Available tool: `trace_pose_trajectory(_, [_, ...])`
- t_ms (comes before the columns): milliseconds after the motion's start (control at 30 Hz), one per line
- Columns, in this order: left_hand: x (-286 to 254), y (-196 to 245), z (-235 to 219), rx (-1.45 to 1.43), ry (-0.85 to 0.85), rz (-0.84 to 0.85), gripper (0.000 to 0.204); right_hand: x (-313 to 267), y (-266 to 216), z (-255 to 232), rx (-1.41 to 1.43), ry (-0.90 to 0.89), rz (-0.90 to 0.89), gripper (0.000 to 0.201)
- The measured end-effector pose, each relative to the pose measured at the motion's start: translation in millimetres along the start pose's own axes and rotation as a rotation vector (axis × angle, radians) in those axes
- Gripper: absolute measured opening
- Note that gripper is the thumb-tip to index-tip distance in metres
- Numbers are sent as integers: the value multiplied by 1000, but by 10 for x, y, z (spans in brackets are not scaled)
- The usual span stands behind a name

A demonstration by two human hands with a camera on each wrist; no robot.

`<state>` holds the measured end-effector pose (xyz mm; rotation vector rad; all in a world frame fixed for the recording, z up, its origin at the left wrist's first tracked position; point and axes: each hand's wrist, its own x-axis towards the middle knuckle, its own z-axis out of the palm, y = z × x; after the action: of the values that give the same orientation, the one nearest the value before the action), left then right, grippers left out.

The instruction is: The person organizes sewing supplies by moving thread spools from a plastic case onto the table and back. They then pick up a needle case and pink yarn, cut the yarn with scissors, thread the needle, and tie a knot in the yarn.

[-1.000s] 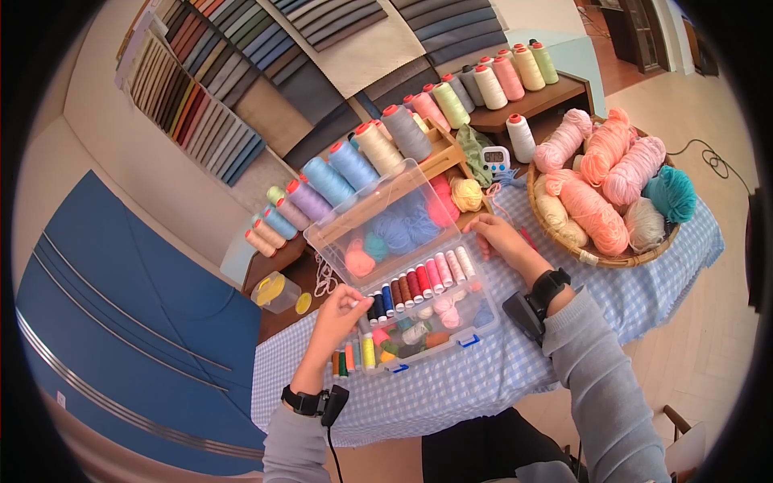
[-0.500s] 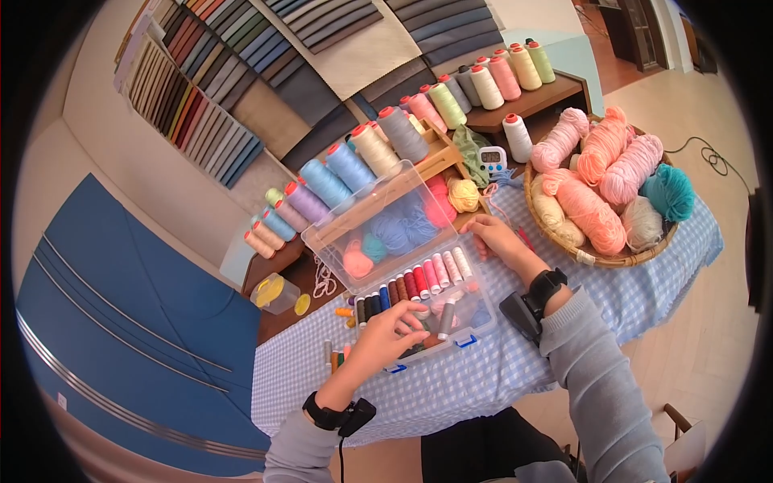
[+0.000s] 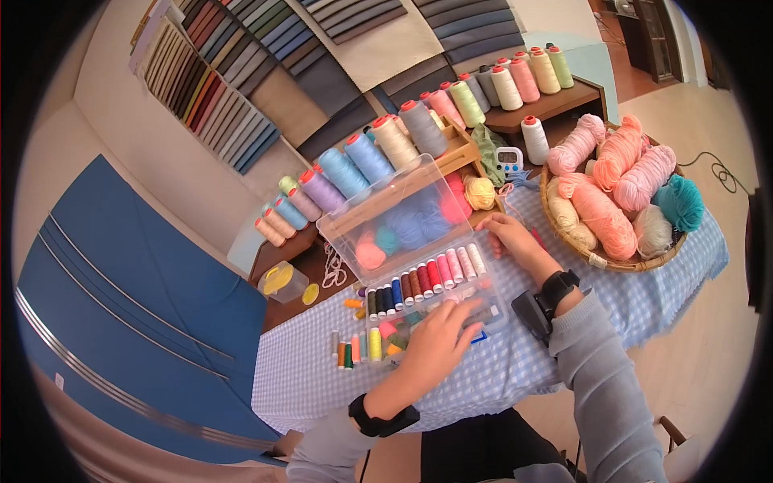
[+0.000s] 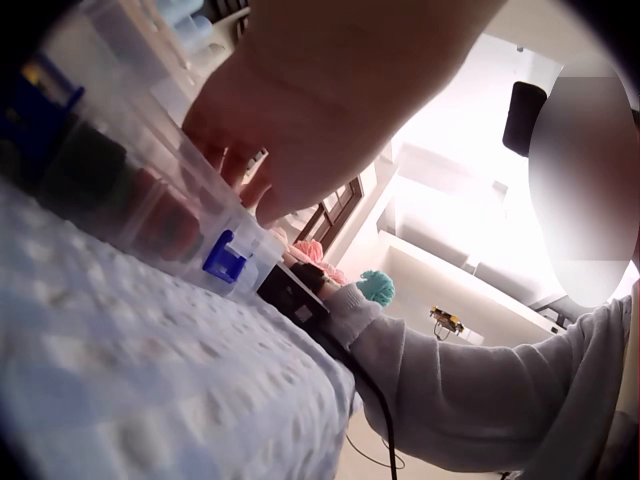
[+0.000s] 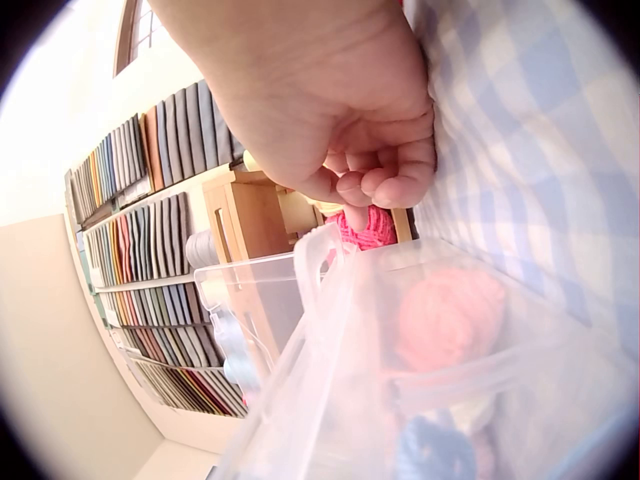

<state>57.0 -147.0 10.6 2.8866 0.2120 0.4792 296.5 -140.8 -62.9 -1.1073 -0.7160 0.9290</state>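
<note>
My left hand (image 3: pixel 431 350) reaches over the front right part of a clear plastic box (image 4: pixel 265 245). Its fingertips appear to pinch a grey thread spool (image 3: pixel 485 311), partly covered by the fingers. A row of small thread spools (image 3: pixel 424 280) runs along the back of the box, from black through blue and red to white. In its front left stands a yellow spool (image 3: pixel 375 344). The transparent lid (image 3: pixel 354 224) is raised. Beside the box's back right corner, my right hand (image 3: pixel 512 238) rests with loosely curled fingers (image 5: pixel 400 185), nothing visible in them.
Several loose spools (image 3: pixel 349 354) stand left of the box on the checked cloth (image 3: pixel 298 378). A wicker basket (image 3: pixel 596 259) of yarn skeins is at the right. Large thread cones (image 3: pixel 342 171) line the wooden stand behind, near a small timer (image 3: pixel 509 159).
My left hand has moved from the left end of the spool row to the box's front right, the grey spool shifting right with it. The right hand stays beside the box.
</note>
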Motion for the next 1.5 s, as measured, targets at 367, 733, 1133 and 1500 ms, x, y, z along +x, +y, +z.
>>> trace_pose_trajectory(367, [195, 19, 182, 80, 151, -343, 23, 32, 23, -26, 63, -31, -19, 18])
trace_pose_trajectory(733, [-325, -200, -376, -156, 416, -548, 28, -7, 8, -41, 45, -22, -30, 19])
trace_pose_trajectory(1133, [-1649, -2095, -582, -67, -55, -863, 36, 24, 41, -42, 8, -12, -15, 19])
trace_pose_trajectory(1500, [-1631, -1968, -497, -481, 72, -854, 46, 2, -29, -32, 54, -54, -16, 18])
